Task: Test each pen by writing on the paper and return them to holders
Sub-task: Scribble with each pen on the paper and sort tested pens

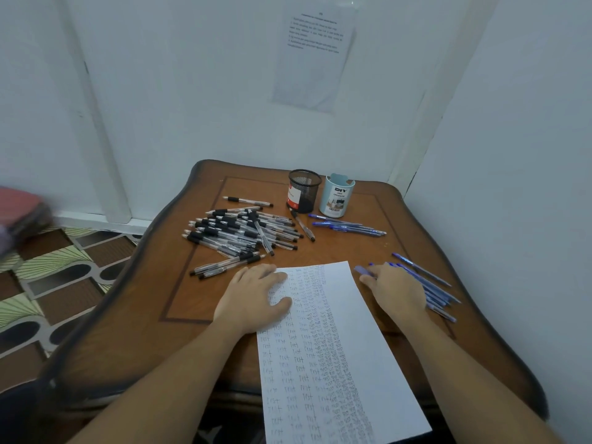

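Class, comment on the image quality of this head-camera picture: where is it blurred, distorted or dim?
Head view: wide-angle bending curves the table edges; the right hand and the pink object at far left are blurred; lighting is soft and even; the writing on the paper stays partly legible.

Both bare forearms stretched forward, hands low and palm down.

Left hand [254,298] spread flat, fingers loosely together and pointing ahead and to the right, thumb splayed out toward the right, wrist straight. Right hand [395,288] lying palm down with knuckles up, fingers curled slightly and reaching to the left, fingertips pinched lightly on something small and blurred; whether gripped or only touched, unclear. Forearms angled in from the lower corners, well apart from each other.
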{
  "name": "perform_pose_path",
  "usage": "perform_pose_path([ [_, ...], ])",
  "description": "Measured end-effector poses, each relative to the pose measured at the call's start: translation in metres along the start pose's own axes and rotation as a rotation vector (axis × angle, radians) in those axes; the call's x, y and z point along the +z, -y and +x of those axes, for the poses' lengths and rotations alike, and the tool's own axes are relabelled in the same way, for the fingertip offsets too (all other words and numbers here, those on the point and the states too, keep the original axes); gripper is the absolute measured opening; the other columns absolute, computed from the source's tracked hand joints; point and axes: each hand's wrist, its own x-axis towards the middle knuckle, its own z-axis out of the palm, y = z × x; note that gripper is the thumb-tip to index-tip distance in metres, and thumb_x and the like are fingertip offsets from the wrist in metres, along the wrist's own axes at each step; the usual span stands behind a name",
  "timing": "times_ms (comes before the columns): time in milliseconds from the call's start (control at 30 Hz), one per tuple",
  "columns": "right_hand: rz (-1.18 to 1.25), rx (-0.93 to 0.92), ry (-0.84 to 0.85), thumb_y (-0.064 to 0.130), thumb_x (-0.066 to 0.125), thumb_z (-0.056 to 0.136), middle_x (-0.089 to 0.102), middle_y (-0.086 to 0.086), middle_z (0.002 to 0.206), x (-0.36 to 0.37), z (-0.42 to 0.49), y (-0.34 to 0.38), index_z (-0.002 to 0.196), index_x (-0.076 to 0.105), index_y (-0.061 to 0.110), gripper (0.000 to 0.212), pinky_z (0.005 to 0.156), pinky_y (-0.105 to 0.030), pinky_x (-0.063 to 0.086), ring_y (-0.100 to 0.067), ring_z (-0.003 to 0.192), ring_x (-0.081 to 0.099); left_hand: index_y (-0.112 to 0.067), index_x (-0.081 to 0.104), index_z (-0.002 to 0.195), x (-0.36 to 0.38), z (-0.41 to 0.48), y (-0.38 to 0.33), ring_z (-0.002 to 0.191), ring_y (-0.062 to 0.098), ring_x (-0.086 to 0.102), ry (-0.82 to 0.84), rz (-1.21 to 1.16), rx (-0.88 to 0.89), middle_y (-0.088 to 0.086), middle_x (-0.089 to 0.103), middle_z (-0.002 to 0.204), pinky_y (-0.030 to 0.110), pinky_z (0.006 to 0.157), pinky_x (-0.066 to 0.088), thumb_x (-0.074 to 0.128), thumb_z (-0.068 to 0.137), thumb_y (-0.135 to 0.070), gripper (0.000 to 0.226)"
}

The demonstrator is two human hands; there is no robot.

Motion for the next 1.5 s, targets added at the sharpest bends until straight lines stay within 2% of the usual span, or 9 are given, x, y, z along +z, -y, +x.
perform_pose_path([
  [300,0.003,0.104,-0.035,0.049,0.037,0.105,0.067,-0.008,0.119,-0.014,-0.006,-0.006,0.135,0.047,0.019,0.044,0.085,-0.036,0.056,-0.025,0.108,0.066,-0.038,0.038,0.149,-0.001,0.000,-0.002,0.147,0.009,0.018,0.009,0.006,-0.005,-0.012,0.028,0.159,0.036,0.121,0.003,0.043,0.094,-0.060,0.059],
  [467,0.864,0.141,-0.086,0.006,0.041,0.106,0.066,-0.014,0.098,-0.027,-0.002,0.001,0.116,0.059,0.015,0.023,0.058,-0.028,0.055,-0.018,0.074,0.063,-0.038,0.039,0.149,-0.001,0.000,-0.001,0.148,0.008,0.018,0.009,0.002,-0.004,-0.012,0.028,0.159,0.036,0.121,0.002,0.044,0.094,-0.060,0.059],
  [600,1.432,0.142,0.038,0.000,0.052,0.098,0.075,-0.010,0.098,-0.024,-0.005,0.022,0.101,0.063,0.014,0.018,0.068,-0.029,0.058,-0.024,0.093,0.072,-0.038,0.039,0.148,-0.002,-0.001,-0.002,0.147,0.008,0.018,0.005,-0.004,-0.004,-0.012,0.028,0.159,0.035,0.121,0.001,0.045,0.094,-0.059,0.059],
  [667,1.438,0.104,0.030,0.014,0.062,0.098,0.074,-0.005,0.083,-0.013,-0.005,0.030,0.099,0.056,0.013,0.005,0.061,-0.029,0.051,-0.022,0.082,0.069,-0.038,0.039,0.148,-0.002,-0.001,-0.002,0.147,0.007,0.017,0.006,-0.004,-0.003,-0.012,0.028,0.159,0.035,0.121,0.001,0.044,0.094,-0.059,0.059],
  [767,1.353,0.086,0.054,0.040,0.041,0.106,0.061,-0.007,0.067,0.001,-0.004,0.040,0.093,0.057,0.013,0.033,0.051,-0.028,0.039,-0.019,0.061,0.052,-0.038,0.039,0.148,-0.002,0.000,-0.001,0.147,0.007,0.018,0.010,-0.005,-0.005,-0.012,0.029,0.159,0.035,0.121,0.002,0.045,0.093,-0.060,0.059],
  [900,1.395,0.049,0.101,0.013,0.049,0.103,0.062,-0.010,0.073,0.010,-0.003,0.052,0.095,0.059,0.009,0.014,0.050,-0.024,0.042,-0.018,0.064,0.053,-0.038,0.040,0.147,-0.002,0.002,0.000,0.146,0.008,0.019,0.009,0.002,-0.006,-0.013,0.030,0.158,0.037,0.121,0.004,0.045,0.092,-0.061,0.059],
  [1033,1.335,0.078,0.145,-0.003,0.069,0.086,0.065,-0.013,0.082,0.017,0.000,0.053,0.092,0.060,-0.007,0.012,0.083,-0.036,0.060,-0.020,0.079,0.064,-0.039,0.041,0.146,-0.002,0.002,-0.001,0.146,0.008,0.020,0.004,-0.003,-0.009,-0.013,0.031,0.157,0.037,0.121,0.006,0.046,0.092,-0.060,0.058],
  [1267,1.054,0.051,-0.061,0.012,0.073,0.075,0.055,-0.004,0.057,0.036,0.001,0.057,0.059,0.050,0.018,0.029,0.064,-0.044,0.051,-0.019,0.060,0.052,-0.040,0.041,0.146,-0.004,0.002,-0.002,0.146,0.008,0.019,0.022,-0.006,-0.024,-0.014,0.030,0.157,0.038,0.121,0.006,0.046,0.093,-0.060,0.057],
  [1500,1.027,0.042,-0.024,0.011,0.071,0.075,0.045,0.012,0.046,0.040,0.005,0.054,0.059,0.047,0.018,0.029,0.061,-0.035,0.042,-0.011,0.056,0.045,-0.040,0.041,0.146,-0.002,0.002,-0.001,0.146,0.009,0.020,0.024,0.004,-0.026,-0.014,0.031,0.157,0.039,0.121,0.008,0.045,0.093,-0.061,0.058],
])
